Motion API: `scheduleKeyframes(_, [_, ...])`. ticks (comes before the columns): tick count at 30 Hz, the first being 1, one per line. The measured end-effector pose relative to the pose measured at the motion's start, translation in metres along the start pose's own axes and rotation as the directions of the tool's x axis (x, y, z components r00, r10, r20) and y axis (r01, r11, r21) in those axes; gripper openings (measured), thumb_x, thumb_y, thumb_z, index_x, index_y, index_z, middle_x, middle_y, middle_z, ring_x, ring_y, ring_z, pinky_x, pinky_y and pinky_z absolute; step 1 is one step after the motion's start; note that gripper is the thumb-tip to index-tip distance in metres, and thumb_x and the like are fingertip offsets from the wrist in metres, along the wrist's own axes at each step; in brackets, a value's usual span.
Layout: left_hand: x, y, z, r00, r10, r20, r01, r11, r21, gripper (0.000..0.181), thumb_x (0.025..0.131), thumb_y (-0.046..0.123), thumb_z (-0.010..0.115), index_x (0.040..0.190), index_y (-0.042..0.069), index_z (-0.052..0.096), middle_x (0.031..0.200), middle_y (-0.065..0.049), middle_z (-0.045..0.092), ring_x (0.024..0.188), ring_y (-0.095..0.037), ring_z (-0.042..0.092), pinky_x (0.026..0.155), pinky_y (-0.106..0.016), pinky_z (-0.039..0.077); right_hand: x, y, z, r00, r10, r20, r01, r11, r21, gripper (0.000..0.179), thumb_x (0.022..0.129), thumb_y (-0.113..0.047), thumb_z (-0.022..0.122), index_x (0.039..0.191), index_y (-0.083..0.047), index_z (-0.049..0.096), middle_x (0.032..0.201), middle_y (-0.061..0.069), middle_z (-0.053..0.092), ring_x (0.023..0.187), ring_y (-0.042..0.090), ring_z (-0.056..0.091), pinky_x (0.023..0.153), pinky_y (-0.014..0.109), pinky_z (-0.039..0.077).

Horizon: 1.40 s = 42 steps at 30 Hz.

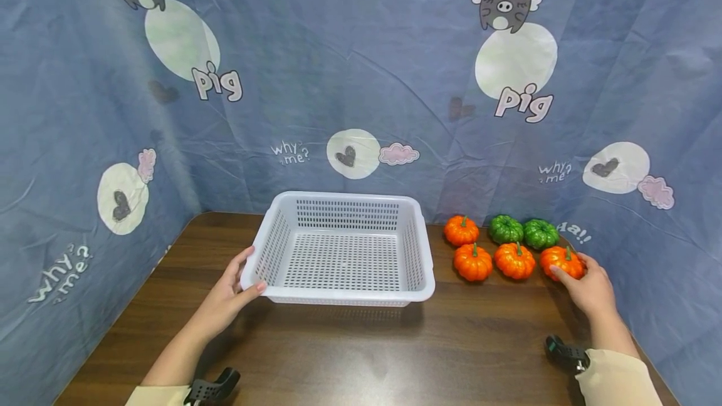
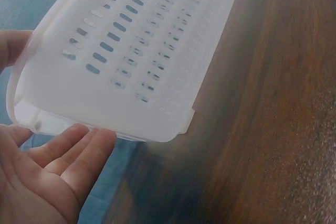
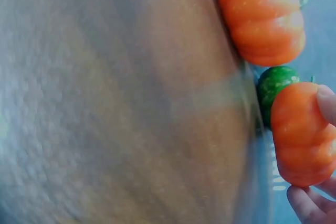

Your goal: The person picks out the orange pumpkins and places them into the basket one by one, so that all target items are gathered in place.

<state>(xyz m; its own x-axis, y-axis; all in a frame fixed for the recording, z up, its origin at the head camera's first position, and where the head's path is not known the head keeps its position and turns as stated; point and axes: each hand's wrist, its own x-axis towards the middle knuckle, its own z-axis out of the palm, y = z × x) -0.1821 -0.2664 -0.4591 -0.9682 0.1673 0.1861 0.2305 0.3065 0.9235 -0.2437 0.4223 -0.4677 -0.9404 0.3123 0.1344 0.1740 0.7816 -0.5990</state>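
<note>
A white plastic basket (image 1: 344, 295) with slotted walls and floor stands at the middle of the table, nothing inside it. My left hand (image 1: 228, 296) grips its near left corner, thumb on the rim. The left wrist view shows the fingers (image 2: 86, 153) against the basket's outer side (image 2: 68, 87). At the right, my right hand (image 1: 595, 290) holds a small orange pumpkin (image 1: 557, 260) between thumb and fingers; in the right wrist view this pumpkin (image 3: 299, 140) partly hides a green one (image 3: 275, 85).
Left of the held pumpkin are more orange pumpkins (image 1: 472, 262), (image 1: 515, 260), (image 1: 461, 230). Two green pumpkins (image 1: 506, 229), (image 1: 540, 234) lie behind, near the blue printed cloth (image 1: 361, 80) that surrounds the brown wooden table (image 1: 338, 356) at the back and sides.
</note>
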Motion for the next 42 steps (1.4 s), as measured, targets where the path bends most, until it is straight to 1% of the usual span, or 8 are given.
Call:
scheduleKeyframes(4, [0.000, -0.001, 0.000, 1.000, -0.007, -0.002, 0.007, 1.000, -0.004, 0.082, 0.098, 0.009, 0.064, 0.158, 0.004, 0.010, 0.148, -0.030, 0.036, 0.126, -0.036, 0.049, 0.087, -0.015, 0.048, -0.004, -0.005, -0.004, 0.999, -0.030, -0.029, 0.030, 0.999, 0.012, 0.082, 0.095, -0.042, 0.065, 0.144, 0.015, 0.032, 0.134, 0.044, 0.039, 0.121, 0.058, 0.039, 0.101, 0.066, 0.031])
scheduleKeyframes(12, [0.001, -0.004, -0.001, 1.000, -0.018, -0.002, 0.018, 1.000, -0.010, 0.081, 0.098, 0.009, 0.063, 0.158, 0.005, 0.010, 0.147, -0.030, 0.038, 0.121, -0.014, 0.054, 0.087, -0.015, 0.048, -0.016, -0.021, -0.015, 0.998, -0.025, -0.050, 0.026, 0.999, 0.020, 0.081, 0.095, -0.043, 0.064, 0.146, 0.013, 0.033, 0.133, 0.044, 0.041, 0.118, 0.057, 0.042, 0.099, 0.066, 0.034])
scheduleKeyframes(22, [0.002, -0.004, 0.000, 0.999, -0.038, -0.011, 0.038, 0.999, 0.013, 0.082, 0.097, 0.011, 0.064, 0.159, 0.005, 0.010, 0.148, -0.030, 0.038, 0.127, -0.038, 0.049, 0.088, -0.015, 0.048, -0.026, -0.033, -0.024, 0.994, -0.057, -0.089, 0.060, 0.998, 0.032, 0.082, 0.095, -0.042, 0.065, 0.146, 0.013, 0.033, 0.130, 0.044, 0.040, 0.116, 0.059, 0.046, 0.095, 0.066, 0.037])
scheduleKeyframes(31, [0.001, -0.004, -0.001, 1.000, -0.028, -0.004, 0.028, 0.999, -0.032, 0.082, 0.097, 0.010, 0.064, 0.159, 0.005, 0.010, 0.148, -0.031, 0.037, 0.118, -0.003, 0.054, 0.088, -0.015, 0.048, -0.035, -0.053, -0.034, 0.987, -0.083, -0.141, 0.093, 0.994, 0.065, 0.081, 0.092, -0.039, 0.070, 0.148, 0.009, 0.036, 0.129, 0.039, 0.043, 0.111, 0.055, 0.052, 0.091, 0.064, 0.041])
scheduleKeyframes(35, [0.001, -0.002, -0.001, 1.000, -0.008, 0.004, 0.009, 0.998, -0.056, 0.082, 0.098, 0.008, 0.063, 0.159, 0.003, 0.009, 0.148, -0.032, 0.036, 0.118, -0.001, 0.053, 0.088, -0.015, 0.048, -0.039, -0.065, -0.039, 0.982, -0.109, -0.156, 0.120, 0.991, 0.060, 0.081, 0.091, -0.040, 0.072, 0.148, 0.007, 0.038, 0.129, 0.036, 0.045, 0.111, 0.051, 0.054, 0.082, 0.046, 0.046])
scheduleKeyframes(37, [0.001, -0.003, -0.002, 1.000, -0.012, 0.005, 0.012, 0.999, -0.053, 0.082, 0.098, 0.007, 0.063, 0.159, 0.003, 0.009, 0.148, -0.032, 0.036, 0.118, 0.000, 0.053, 0.088, -0.015, 0.048, -0.043, -0.072, -0.041, 0.981, -0.117, -0.155, 0.128, 0.990, 0.060, 0.081, 0.091, -0.041, 0.073, 0.148, 0.006, 0.040, 0.129, 0.035, 0.046, 0.111, 0.050, 0.055, 0.082, 0.044, 0.046])
scheduleKeyframes(39, [0.001, -0.004, -0.002, 1.000, -0.018, 0.004, 0.019, 0.999, -0.043, 0.082, 0.098, 0.008, 0.063, 0.159, 0.004, 0.009, 0.148, -0.031, 0.036, 0.117, 0.002, 0.053, 0.088, -0.014, 0.047, -0.045, -0.079, -0.042, 0.979, -0.127, -0.157, 0.138, 0.988, 0.063, 0.081, 0.090, -0.041, 0.073, 0.148, 0.004, 0.041, 0.130, 0.034, 0.047, 0.111, 0.049, 0.055, 0.077, 0.031, 0.045])
scheduleKeyframes(42, [0.001, -0.005, -0.002, 1.000, -0.031, 0.001, 0.031, 0.999, -0.029, 0.081, 0.098, 0.009, 0.063, 0.159, 0.004, 0.010, 0.148, -0.031, 0.037, 0.116, 0.003, 0.053, 0.088, -0.014, 0.047, -0.048, -0.088, -0.044, 0.977, -0.127, -0.169, 0.142, 0.987, 0.079, 0.079, 0.090, -0.041, 0.074, 0.148, 0.002, 0.042, 0.131, 0.032, 0.047, 0.113, 0.048, 0.055, 0.076, 0.021, 0.044])
